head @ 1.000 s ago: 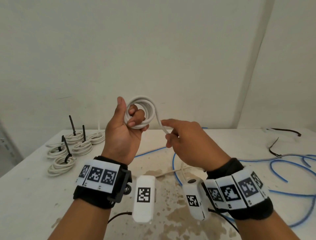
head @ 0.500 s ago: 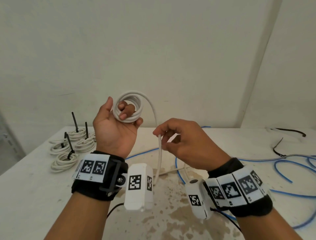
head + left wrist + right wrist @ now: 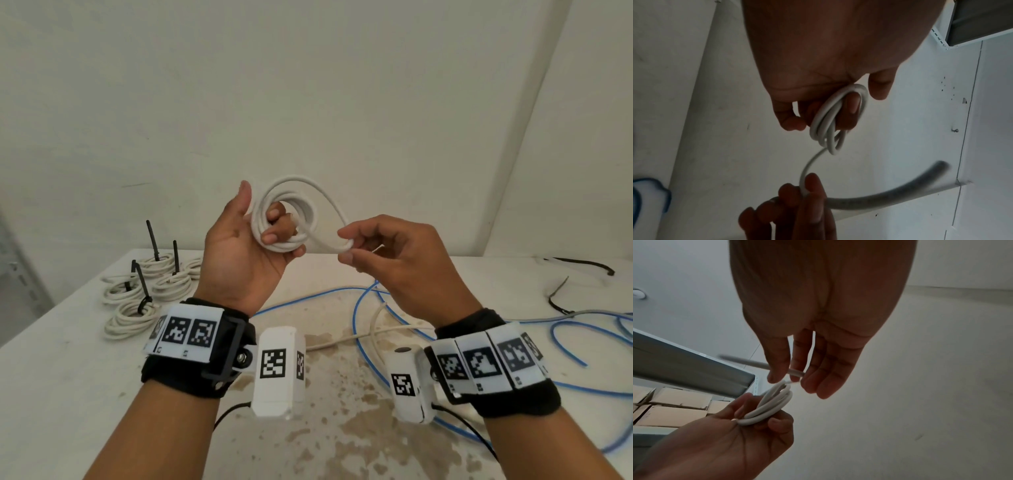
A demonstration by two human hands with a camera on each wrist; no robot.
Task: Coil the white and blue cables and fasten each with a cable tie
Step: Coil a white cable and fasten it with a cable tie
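Note:
A white cable coil (image 3: 287, 214) is held up in front of the wall by my left hand (image 3: 253, 246), fingers curled through its loops; the left wrist view shows the same coil (image 3: 830, 123) round those fingers. My right hand (image 3: 346, 245) pinches the cable's loose end (image 3: 329, 244) between thumb and forefinger, just right of the coil, with a wide last loop arching over. In the right wrist view the right hand (image 3: 786, 378) pinches the end beside the coil (image 3: 772, 407). A blue cable (image 3: 359, 308) lies loose on the table under the right wrist.
Several tied white coils (image 3: 137, 308) with black cable ties (image 3: 152, 245) sit at the table's (image 3: 68, 377) left. More blue cable (image 3: 582, 325) and a black cable (image 3: 561, 301) lie at the right. A loose white cable (image 3: 376, 329) crosses the stained middle.
The right hand has brought the cable's free end up and round toward the coil, adding another loop. The left hand with the coil has shifted a little right.

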